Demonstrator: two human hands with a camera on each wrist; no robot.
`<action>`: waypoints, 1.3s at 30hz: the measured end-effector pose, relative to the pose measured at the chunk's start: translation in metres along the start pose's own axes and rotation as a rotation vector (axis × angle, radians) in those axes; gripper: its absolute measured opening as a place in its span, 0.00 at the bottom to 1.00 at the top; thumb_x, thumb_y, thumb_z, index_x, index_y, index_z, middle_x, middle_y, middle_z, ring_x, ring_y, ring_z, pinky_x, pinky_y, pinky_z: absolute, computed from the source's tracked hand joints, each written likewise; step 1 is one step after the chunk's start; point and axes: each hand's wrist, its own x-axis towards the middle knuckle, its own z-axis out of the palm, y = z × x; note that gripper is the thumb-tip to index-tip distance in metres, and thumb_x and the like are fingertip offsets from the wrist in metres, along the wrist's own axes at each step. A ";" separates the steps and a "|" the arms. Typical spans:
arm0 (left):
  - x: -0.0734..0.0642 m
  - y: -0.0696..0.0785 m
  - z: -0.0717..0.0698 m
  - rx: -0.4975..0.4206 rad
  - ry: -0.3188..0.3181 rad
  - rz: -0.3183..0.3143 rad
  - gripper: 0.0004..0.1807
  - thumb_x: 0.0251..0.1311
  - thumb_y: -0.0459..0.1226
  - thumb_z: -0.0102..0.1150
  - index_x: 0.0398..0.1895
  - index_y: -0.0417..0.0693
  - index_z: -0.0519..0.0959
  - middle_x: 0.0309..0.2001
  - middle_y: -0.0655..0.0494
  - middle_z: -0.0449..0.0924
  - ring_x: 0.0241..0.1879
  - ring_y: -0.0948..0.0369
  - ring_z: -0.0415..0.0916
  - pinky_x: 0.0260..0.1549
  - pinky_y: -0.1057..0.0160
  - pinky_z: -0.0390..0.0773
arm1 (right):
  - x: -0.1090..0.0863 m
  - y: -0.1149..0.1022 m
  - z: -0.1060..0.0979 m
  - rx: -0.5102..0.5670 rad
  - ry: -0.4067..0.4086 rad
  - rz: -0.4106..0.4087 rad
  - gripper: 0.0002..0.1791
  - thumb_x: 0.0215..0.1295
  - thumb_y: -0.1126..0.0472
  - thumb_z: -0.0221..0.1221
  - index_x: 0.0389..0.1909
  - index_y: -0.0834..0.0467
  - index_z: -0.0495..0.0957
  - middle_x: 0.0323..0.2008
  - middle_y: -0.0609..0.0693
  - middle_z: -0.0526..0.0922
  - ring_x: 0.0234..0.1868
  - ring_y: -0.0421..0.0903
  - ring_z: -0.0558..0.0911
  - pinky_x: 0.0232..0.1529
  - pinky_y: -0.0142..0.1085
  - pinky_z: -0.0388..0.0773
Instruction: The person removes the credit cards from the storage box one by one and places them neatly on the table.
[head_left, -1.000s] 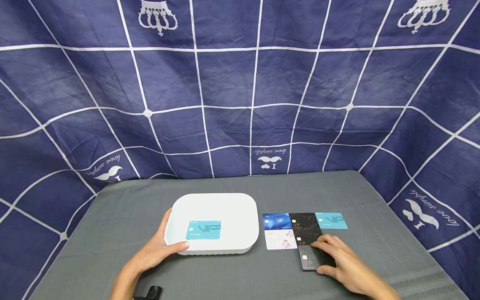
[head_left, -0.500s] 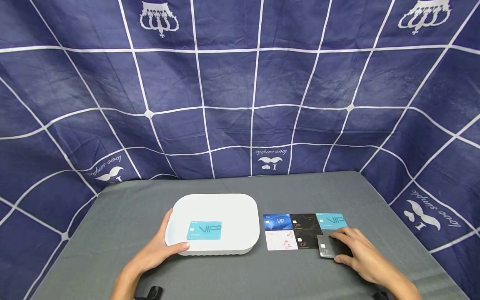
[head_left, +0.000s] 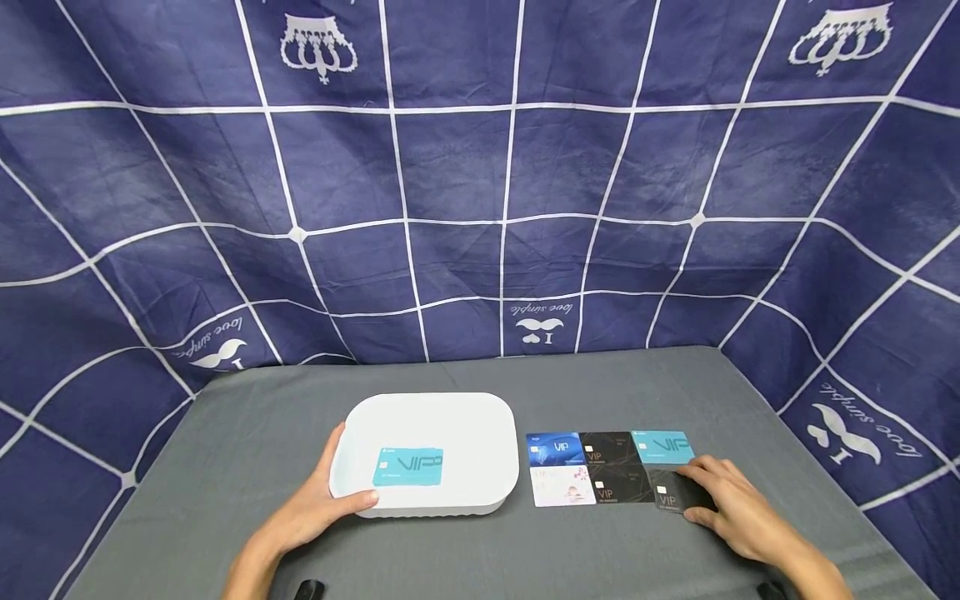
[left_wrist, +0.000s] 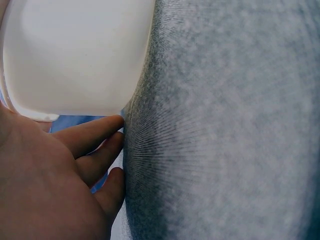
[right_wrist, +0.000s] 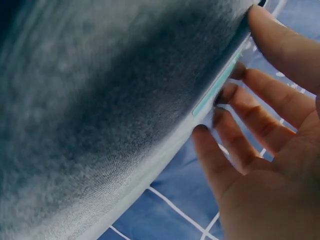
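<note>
Head view: white-lined blue cloth (head_left: 457, 167) hangs behind and beside a grey-covered table (head_left: 427, 554), its fabric (head_left: 832, 542) creased at near right; left of centre sits a white box (head_left: 431, 421), the left hand (head_left: 313, 506) touching its end, fingers spread; the right hand (head_left: 727, 510) pinches a grey card (head_left: 670, 493), nearest-right of six cards (head_left: 618, 477) in two rows

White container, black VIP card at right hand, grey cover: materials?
White container: probably plastic, satin; smooth, rounded walls. Black VIP card: likely plastic, maybe coated paper; thin, flat, printed, gloss unclear. Grey cover: likely fabric, matte; fine threaded texture in both wrist views.
</note>
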 end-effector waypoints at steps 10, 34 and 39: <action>0.000 0.001 0.002 -0.011 -0.001 0.003 0.62 0.54 0.39 0.71 0.79 0.50 0.33 0.77 0.41 0.37 0.73 0.46 0.39 0.63 0.65 0.50 | 0.004 0.005 -0.002 0.082 -0.129 0.093 0.28 0.45 0.61 0.75 0.51 0.61 0.82 0.45 0.44 0.77 0.49 0.50 0.73 0.47 0.49 0.71; -0.001 -0.001 0.002 -0.020 0.000 0.029 0.61 0.54 0.39 0.71 0.79 0.51 0.34 0.77 0.41 0.39 0.73 0.46 0.40 0.54 0.81 0.49 | 0.005 0.007 0.005 0.094 -0.027 0.093 0.32 0.44 0.66 0.75 0.55 0.61 0.78 0.46 0.48 0.76 0.48 0.51 0.74 0.44 0.46 0.71; -0.001 0.001 0.002 -0.003 0.006 -0.002 0.62 0.54 0.39 0.71 0.79 0.50 0.33 0.77 0.41 0.38 0.73 0.45 0.39 0.65 0.59 0.49 | 0.005 0.007 0.005 0.099 -0.023 0.087 0.30 0.45 0.65 0.75 0.53 0.60 0.80 0.47 0.48 0.76 0.49 0.52 0.74 0.44 0.47 0.71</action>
